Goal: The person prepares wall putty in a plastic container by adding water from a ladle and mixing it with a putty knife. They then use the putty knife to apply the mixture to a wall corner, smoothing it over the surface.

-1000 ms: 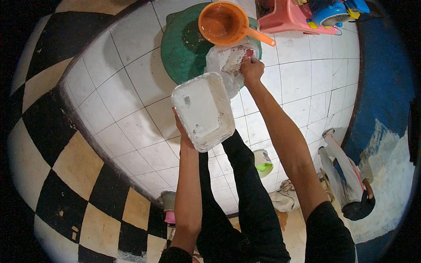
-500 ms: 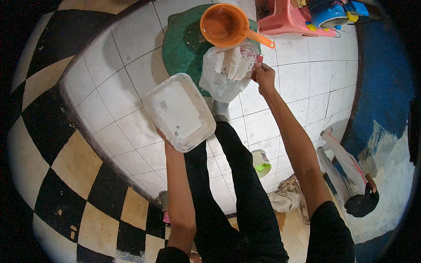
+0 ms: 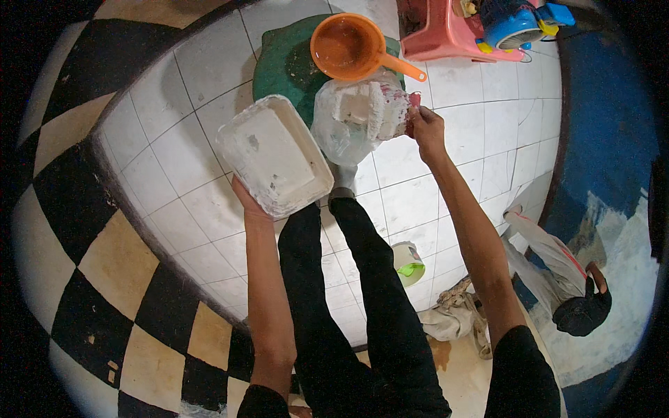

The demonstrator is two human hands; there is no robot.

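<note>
My left hand (image 3: 249, 195) is closed round the side of a white rectangular tub (image 3: 277, 157) coated inside with white paint, held to the left over the tiles. My right hand (image 3: 427, 127) grips the red handle of a wide, paint-caked white brush (image 3: 382, 110) over a crumpled clear plastic bag (image 3: 334, 143). Beneath these is a round green stool or mat (image 3: 284, 66), partly hidden, with an orange dipper (image 3: 346, 47) holding some liquid on it, just above the bag.
A pink stool (image 3: 439, 38) with a blue fan (image 3: 512, 28) stands at upper right. A small bucket (image 3: 410, 261) and crumpled cloth (image 3: 453, 320) lie lower right. A person in grey trousers (image 3: 540, 258) is by the blue wall (image 3: 592, 118). Checkered tiles (image 3: 167, 299) border the left.
My left hand has moved the tub left and up, away from the bag. My right hand has shifted right with the brush, now turned more sideways, uncovering more of the bag.
</note>
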